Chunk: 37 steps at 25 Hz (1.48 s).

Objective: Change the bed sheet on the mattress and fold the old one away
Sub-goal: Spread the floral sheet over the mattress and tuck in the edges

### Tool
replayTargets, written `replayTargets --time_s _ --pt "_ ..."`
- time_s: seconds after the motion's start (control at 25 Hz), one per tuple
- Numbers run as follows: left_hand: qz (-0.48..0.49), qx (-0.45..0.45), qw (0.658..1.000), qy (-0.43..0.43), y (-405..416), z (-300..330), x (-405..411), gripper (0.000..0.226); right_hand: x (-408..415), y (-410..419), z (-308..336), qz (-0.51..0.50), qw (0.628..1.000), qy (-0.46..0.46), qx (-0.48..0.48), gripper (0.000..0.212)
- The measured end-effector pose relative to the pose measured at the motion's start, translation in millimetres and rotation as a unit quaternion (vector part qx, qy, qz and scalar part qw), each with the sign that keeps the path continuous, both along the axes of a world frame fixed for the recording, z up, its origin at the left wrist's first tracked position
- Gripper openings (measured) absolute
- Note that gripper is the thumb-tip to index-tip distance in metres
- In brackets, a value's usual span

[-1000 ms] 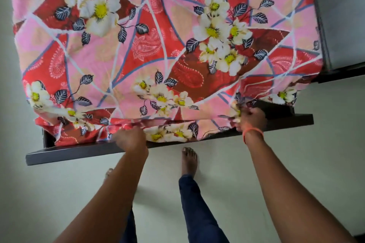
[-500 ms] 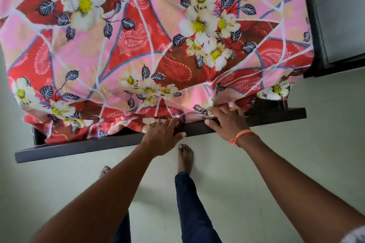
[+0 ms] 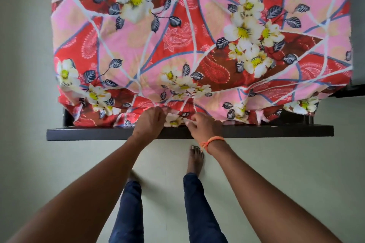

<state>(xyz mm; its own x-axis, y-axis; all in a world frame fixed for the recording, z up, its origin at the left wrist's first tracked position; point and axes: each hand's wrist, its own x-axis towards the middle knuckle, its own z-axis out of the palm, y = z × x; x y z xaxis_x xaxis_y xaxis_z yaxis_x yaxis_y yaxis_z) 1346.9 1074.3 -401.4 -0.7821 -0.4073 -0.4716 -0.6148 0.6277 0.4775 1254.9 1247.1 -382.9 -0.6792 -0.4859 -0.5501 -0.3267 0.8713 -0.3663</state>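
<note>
Left hand (image 3: 151,122): arm extended, fingers curled, grip grasping bed sheet (image 3: 197,41) hem above footboard (image 3: 276,131).
Right hand (image 3: 204,126): beside it, grip pinching the same hem.

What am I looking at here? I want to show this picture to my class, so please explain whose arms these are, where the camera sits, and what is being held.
There is no machine: a person wears a camera on the head, looking down, so the arms and bare feet are their own. The left hand and right hand both pinch the near edge of a flowered bed sheet that covers the mattress. Below that edge runs the dark bed frame, standing on a pale floor. An orange band circles the right wrist.
</note>
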Motion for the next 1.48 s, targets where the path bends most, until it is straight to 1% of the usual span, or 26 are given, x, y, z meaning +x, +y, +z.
replayTargets --time_s 0.12,0.2,0.24,0.32,0.4,0.44,0.48,0.52,0.56,0.6,0.64,0.68,0.72,0.76,0.84,0.92,1.0,1.08,1.16,1.2,1.28,1.32,1.36,1.4,1.48 --pt "0.076 -0.011 0.997 0.031 -45 2 34 0.018 29 -70 -1 0.000 1.000 -0.002 -0.017 0.018" --pt "0.127 0.000 0.990 0.059 -78 7 59 0.013 47 -120 2 0.000 0.998 0.020 -0.052 0.014" --pt "0.170 0.010 0.982 0.076 -93 13 71 0.012 53 -146 10 0.012 0.995 0.047 -0.082 0.012" --pt "0.287 0.026 0.953 0.093 -137 26 103 0.014 70 -214 27 0.060 0.985 0.080 -0.143 0.012" --pt "0.374 0.041 0.924 0.068 -183 38 133 0.018 80 -274 28 0.125 0.966 0.142 -0.179 0.012" --pt "0.394 0.051 0.916 0.054 -206 40 148 0.020 82 -303 25 0.123 0.964 0.150 -0.180 0.012" --pt "0.405 0.065 0.911 0.049 -228 39 162 0.020 86 -330 26 0.088 0.976 0.120 -0.161 0.015" --pt "0.411 0.080 0.907 0.052 -244 38 171 0.020 87 -349 22 0.068 0.985 0.103 -0.125 0.025" --pt "0.417 0.091 0.903 0.054 -258 37 178 0.020 87 -366 19 0.096 0.981 0.142 -0.089 0.039" --pt "0.425 0.099 0.898 0.053 -273 34 186 0.021 86 -386 14 0.152 0.967 0.195 -0.058 0.054" --pt "0.434 0.108 0.893 0.050 -285 29 192 0.021 85 -402 13 0.198 0.955 0.220 -0.025 0.066" --pt "0.444 0.119 0.887 0.045 -294 24 195 0.021 83 -416 13 0.222 0.950 0.221 0.016 0.073" --pt "0.453 0.132 0.881 0.042 -302 19 195 0.020 82 -427 13 0.228 0.946 0.227 0.043 0.076" --pt "0.456 0.148 0.876 0.044 -307 16 191 0.020 78 -430 0 0.228 0.945 0.227 0.059 0.075" --pt "0.444 0.170 0.878 0.056 -317 12 175 0.019 77 -436 -10 0.235 0.939 0.238 0.080 0.068" --pt "0.416 0.186 0.889 0.051 -327 9 154 0.020 81 -442 -16 0.241 0.927 0.273 0.086 0.062" --pt "0.379 0.204 0.901 0.043 -339 5 132 0.027 82 -452 -19 0.227 0.926 0.285 0.103 0.064" --pt "0.313 0.185 0.931 0.032 -348 0 114 0.043 84 -455 -19 0.210 0.927 0.286 0.125 0.067" --pt "0.211 0.129 0.969 0.004 -356 -10 102 0.049 84 -457 -22 0.202 0.929 0.283 0.129 0.069" --pt "0.168 0.111 0.980 -0.003 -355 -17 101 0.053 87 -457 -23 0.199 0.928 0.288 0.129 0.068" --pt "0.107 0.105 0.989 0.017 -356 -35 100 0.064 89 -454 -27 0.189 0.926 0.300 0.135 0.066" --pt "0.083 0.113 0.990 0.014 -359 -40 98 0.064 88 -456 -26 0.187 0.926 0.297 0.136 0.066" --pt "0.081 0.113 0.990 0.003 -363 -39 95 0.060 87 -460 -24 0.189 0.928 0.291 0.139 0.066" --pt "0.097 0.127 0.987 -0.001 -369 -36 92 0.052 87 -461 -23 0.189 0.929 0.283 0.145 0.066" --pt "0.166 0.206 0.964 0.012 -382 -19 86 0.034 84 -464 -18 0.187 0.930 0.274 0.157 0.068"
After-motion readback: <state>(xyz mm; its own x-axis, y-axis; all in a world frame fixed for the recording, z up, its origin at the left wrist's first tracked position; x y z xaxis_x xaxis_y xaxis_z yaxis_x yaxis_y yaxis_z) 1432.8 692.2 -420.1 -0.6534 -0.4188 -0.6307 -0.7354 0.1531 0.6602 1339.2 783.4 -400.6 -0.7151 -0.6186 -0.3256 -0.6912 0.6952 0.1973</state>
